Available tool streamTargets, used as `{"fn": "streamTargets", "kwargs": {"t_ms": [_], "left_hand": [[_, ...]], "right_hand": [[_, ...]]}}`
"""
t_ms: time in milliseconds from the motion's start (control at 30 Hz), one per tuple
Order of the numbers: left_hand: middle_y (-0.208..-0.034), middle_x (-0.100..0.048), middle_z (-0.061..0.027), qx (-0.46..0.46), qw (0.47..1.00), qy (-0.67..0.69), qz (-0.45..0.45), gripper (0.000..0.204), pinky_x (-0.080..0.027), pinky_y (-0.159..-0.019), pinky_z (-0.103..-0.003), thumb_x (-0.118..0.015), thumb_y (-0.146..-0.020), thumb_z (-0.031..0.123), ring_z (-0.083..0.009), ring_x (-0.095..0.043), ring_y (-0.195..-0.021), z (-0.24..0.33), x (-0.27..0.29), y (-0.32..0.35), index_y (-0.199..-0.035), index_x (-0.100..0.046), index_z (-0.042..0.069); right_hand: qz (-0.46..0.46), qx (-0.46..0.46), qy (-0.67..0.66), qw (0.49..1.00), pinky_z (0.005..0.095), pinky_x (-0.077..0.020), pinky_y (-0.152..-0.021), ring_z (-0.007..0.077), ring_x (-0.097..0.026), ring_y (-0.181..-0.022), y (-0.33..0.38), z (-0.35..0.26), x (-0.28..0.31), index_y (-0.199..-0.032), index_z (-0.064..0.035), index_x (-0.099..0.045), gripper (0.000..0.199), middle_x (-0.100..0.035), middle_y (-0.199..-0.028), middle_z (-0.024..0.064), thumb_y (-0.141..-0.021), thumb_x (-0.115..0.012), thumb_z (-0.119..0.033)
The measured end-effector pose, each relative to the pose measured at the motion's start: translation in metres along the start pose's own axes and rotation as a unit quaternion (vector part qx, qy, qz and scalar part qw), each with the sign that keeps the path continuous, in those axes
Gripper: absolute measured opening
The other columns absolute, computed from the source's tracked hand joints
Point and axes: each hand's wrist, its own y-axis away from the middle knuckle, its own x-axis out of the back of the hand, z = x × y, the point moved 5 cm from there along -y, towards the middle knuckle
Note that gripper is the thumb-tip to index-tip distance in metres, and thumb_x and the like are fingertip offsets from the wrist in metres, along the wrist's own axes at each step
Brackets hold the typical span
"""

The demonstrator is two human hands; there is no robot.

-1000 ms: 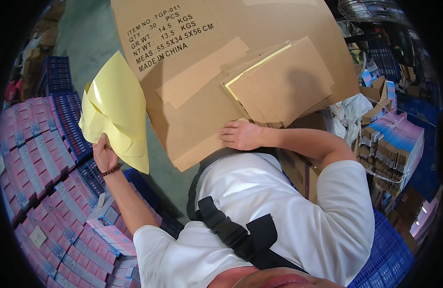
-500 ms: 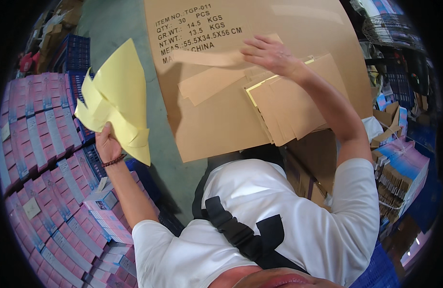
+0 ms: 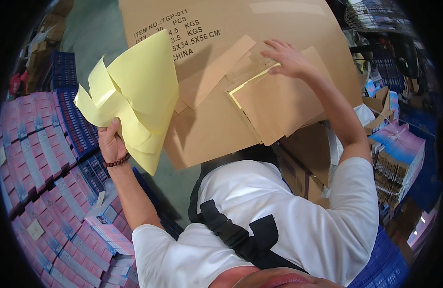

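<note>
My left hand (image 3: 113,143) grips several crumpled pale yellow paper sheets (image 3: 147,91) by their lower left part. They hang over the left edge of a large brown cardboard carton (image 3: 209,132) with black print. Above the far edge of a stack of tan sheets (image 3: 286,108), my right hand (image 3: 289,60) is open, fingers apart, holding nothing that I can see. Yellow edging shows along the stack's left and far sides. A loose tan strip (image 3: 226,69) lies slanting on the carton, left of that hand.
Pink and blue boxes (image 3: 39,139) are piled at the left, with blue plastic crates (image 3: 75,117) beside them. Tied bundles of flat printed cartons (image 3: 399,149) stand at the right. A wire basket (image 3: 380,19) is at the far right. Grey floor (image 3: 94,38) shows beyond the yellow sheets.
My left hand has brought the yellow sheets rightward over the carton's edge. My right hand has shifted right toward the stack, away from the tan strip, which now lies at a steeper slant.
</note>
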Motion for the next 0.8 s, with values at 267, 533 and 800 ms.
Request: {"fn": "streamTargets", "kwargs": {"t_ms": [267,533,800], "left_hand": [[-0.13,-0.049,-0.0139,0.015,0.998,-0.046,-0.036,0.05,-0.039,-0.1,-0.037,-0.056,-0.084,0.0,-0.0262,-0.049,-0.118,-0.007,-0.023,-0.008,-0.131,-0.039,-0.003],[-0.114,-0.06,-0.0126,0.118,0.986,0.067,-0.096,0.043,-0.05,-0.088,-0.035,-0.058,-0.077,-0.007,-0.0233,-0.061,-0.1,-0.047,-0.087,-0.02,-0.12,-0.05,-0.004],[-0.11,-0.06,-0.0095,0.122,0.947,-0.205,-0.216,0.032,-0.048,-0.084,-0.029,-0.052,-0.086,-0.005,-0.0181,-0.059,-0.097,-0.092,-0.201,0.005,-0.117,-0.049,-0.003]], "right_hand": [[0.093,-0.46,-0.137,0.872,0.0388,-0.0479,-0.073,0.0303,-0.062,-0.085,0.16,0.051,-0.023,-0.098,-0.0025,-0.061,0.04,-0.064,-0.089,0.0141,-0.083,-0.06,-0.04],[0.267,-0.286,-0.566,0.725,0.0374,-0.0385,-0.096,0.0247,-0.043,-0.12,0.127,-0.048,-0.045,-0.135,-0.0046,-0.034,0.064,-0.041,-0.134,0.0143,-0.082,-0.065,-0.019],[0.236,0.014,-0.861,0.45,0.0314,-0.0413,-0.093,0.0161,-0.049,-0.11,0.031,-0.19,0.027,-0.13,0.0006,-0.039,0.069,-0.053,-0.118,0.0102,-0.078,-0.074,-0.029]]}}
